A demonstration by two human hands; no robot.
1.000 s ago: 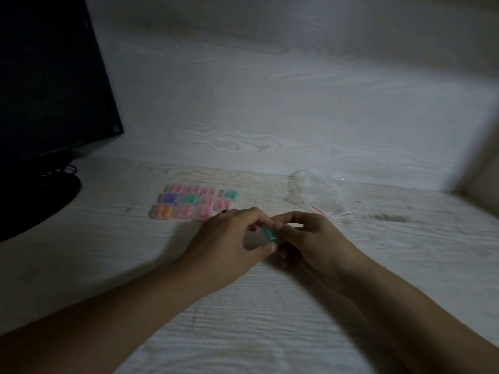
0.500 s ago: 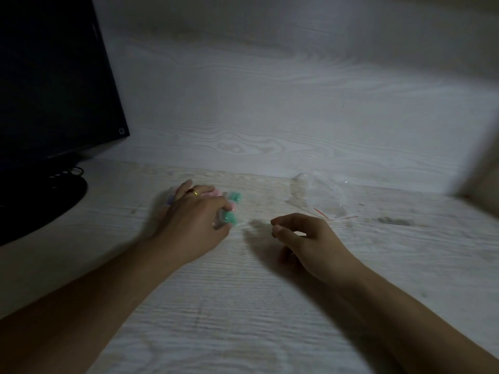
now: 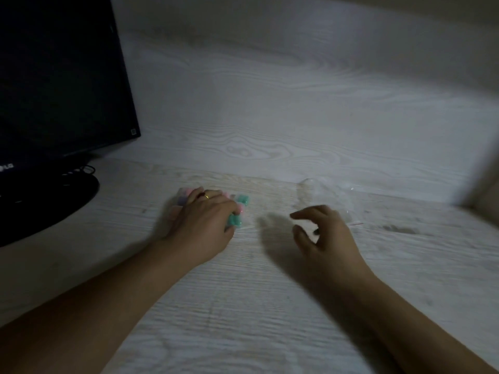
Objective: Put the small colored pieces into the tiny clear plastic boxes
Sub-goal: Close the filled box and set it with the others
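Monitor (image 3: 59, 76): dark screen at the far left, standing on a round black base (image 3: 40, 206) with cables behind it.
Desk (image 3: 243, 306): pale wood grain, running back to a wall panel of the same finish.
Filled boxes (image 3: 183, 197): a cluster of tiny clear boxes holding pink, purple and orange pieces, set in rows on the desk left of centre; the left hand covers most of them.
Left hand (image 3: 202, 225): lies palm down over the cluster, fingers curled forward, a gold ring (image 3: 206, 196) on one finger; thumb and fingertips pinch a box with a green piece (image 3: 234, 220) at the cluster's near right corner.
Second green box (image 3: 243, 200): just behind the pinched one, at the far right end of the rows.
Right hand (image 3: 324, 236): raised slightly over the desk, well apart from the boxes, fingers loosely curled, holding nothing.
Plastic bag (image 3: 324, 193): clear and crumpled, lying just behind the right hand near the wall.
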